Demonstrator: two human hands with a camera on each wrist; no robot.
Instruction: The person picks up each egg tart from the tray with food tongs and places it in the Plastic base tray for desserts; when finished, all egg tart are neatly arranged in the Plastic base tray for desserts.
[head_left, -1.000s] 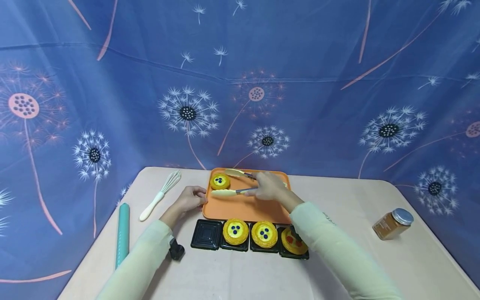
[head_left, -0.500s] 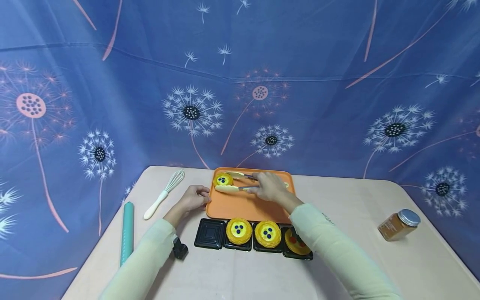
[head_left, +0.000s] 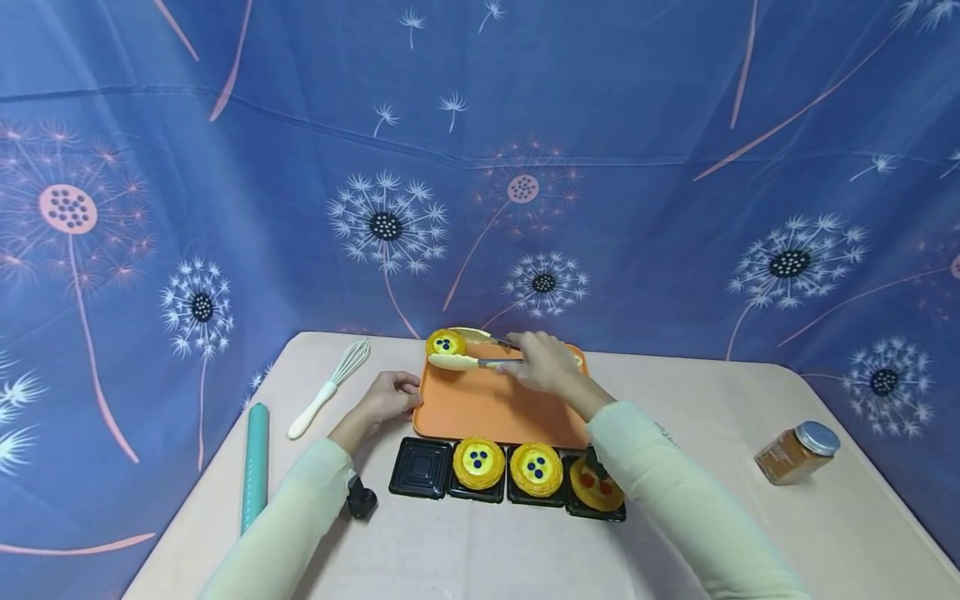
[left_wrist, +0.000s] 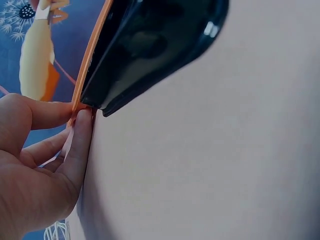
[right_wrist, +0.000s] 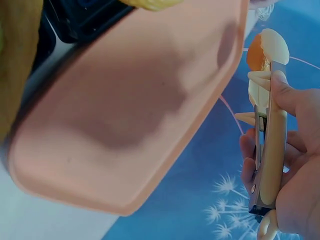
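Note:
My right hand (head_left: 546, 364) grips a pair of tongs (head_left: 457, 362) with cream tips and metal arms. Between the tips sits an egg tart (head_left: 446, 343) with dark blue dots, over the far left corner of the orange tray (head_left: 495, 408). The right wrist view shows the tart (right_wrist: 256, 54) raised off the tray, its orange side clasped by the tongs. At the tray's left edge my left hand (head_left: 388, 398) pinches the rim. Close up in the left wrist view, its thumb and fingers (left_wrist: 50, 114) lie on either side of the rim.
Along the tray's near side stands a row of black boxes. The leftmost box (head_left: 420, 468) is bare; the others hold tarts (head_left: 478, 463). A white whisk (head_left: 327, 390) and teal rolling pin (head_left: 256, 462) lie left. A brown jar (head_left: 797, 452) is far right.
The tongs have closed in on the tart and lifted it off the tray, up toward the back edge. My left hand stays at the tray's left rim.

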